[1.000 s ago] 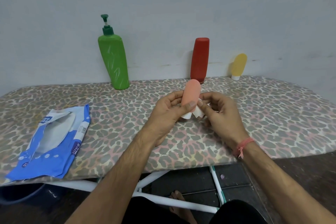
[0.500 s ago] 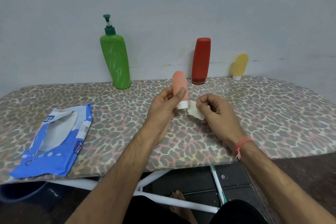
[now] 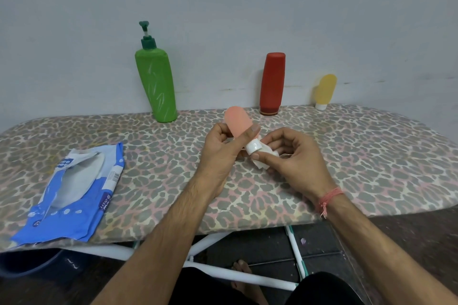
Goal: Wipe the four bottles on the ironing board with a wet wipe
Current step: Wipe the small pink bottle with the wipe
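Observation:
My left hand (image 3: 224, 153) grips a small peach bottle (image 3: 237, 122), tilted left with its white cap (image 3: 253, 147) pointing toward my right hand. My right hand (image 3: 292, 160) pinches a white wet wipe (image 3: 264, 164) against that cap. Along the wall at the back of the leopard-print ironing board (image 3: 371, 156) stand three more bottles: a green pump bottle (image 3: 156, 84) on the left, a dark red bottle (image 3: 273, 84) in the middle, and a small yellow bottle (image 3: 325, 90) on the right.
A blue wet-wipe packet (image 3: 71, 193) lies torn open on the board's left front. The grey wall rises right behind the bottles. White board legs (image 3: 223, 272), a dark floor and a bare foot show below the near edge.
The peach bottle has tipped to the left, so its cap now faces my right hand. My right hand has closed in and pressed the wipe onto the cap.

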